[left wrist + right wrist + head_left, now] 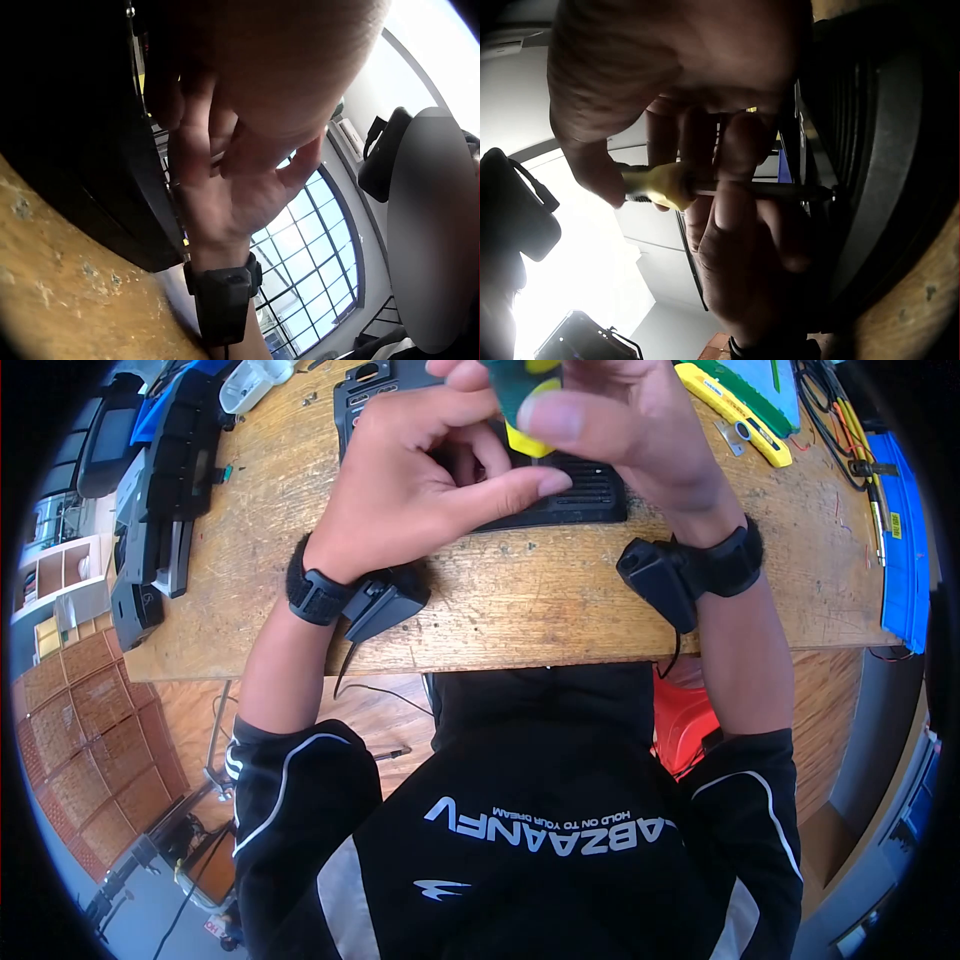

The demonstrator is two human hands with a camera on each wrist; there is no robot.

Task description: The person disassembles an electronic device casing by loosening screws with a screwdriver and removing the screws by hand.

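Note:
A screwdriver with a green and yellow handle (525, 410) is gripped by my right hand (625, 435) over a black slotted panel (590, 505). In the right wrist view its yellow handle end (671, 186) points toward the panel, and the shaft (776, 190) runs to the panel's dark surface. My left hand (400, 490) pinches the shaft between thumb (731, 210) and fingers, below the handle. The right hand (675, 67) holds the handle's far part. What lies right under the tip is too dark to tell. In the left wrist view the left hand (289, 67) hides the tool.
A yellow cutter (735, 415) and a small metal piece (731, 437) lie right of the panel. Cables (835, 410) and a blue tray (903, 550) line the right edge. Black cases (160, 490) stand at left, with a clear container (252, 385) at the back.

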